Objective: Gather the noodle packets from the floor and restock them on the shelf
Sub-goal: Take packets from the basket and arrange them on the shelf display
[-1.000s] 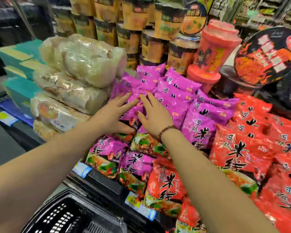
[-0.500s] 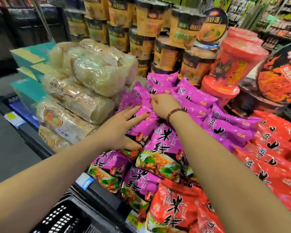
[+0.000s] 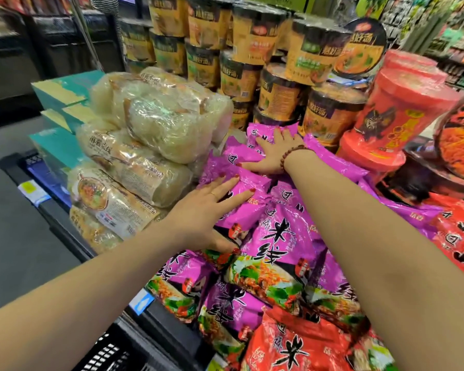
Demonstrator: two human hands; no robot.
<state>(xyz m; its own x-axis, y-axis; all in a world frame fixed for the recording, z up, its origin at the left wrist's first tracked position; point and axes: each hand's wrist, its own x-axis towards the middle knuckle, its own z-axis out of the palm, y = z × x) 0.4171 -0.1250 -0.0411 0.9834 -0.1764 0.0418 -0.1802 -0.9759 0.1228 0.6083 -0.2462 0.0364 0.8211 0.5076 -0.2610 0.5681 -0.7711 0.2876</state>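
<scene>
Your left hand point(image 3: 206, 210) and right hand point(image 3: 272, 153) press flat, fingers straight, on purple noodle packets point(image 3: 279, 236) piled on the shelf point(image 3: 56, 223).

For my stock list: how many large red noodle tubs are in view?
2. The lower red tub stands right of the right hand; the upper red tub sits on it. Others may be hidden behind.

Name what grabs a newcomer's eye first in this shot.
The left hand and right hand lie flat on the heap of bright purple noodle packets at centre. Beside them on the left sit stacked clear bags of pale noodles, and big red tubs stand at far right.
</scene>
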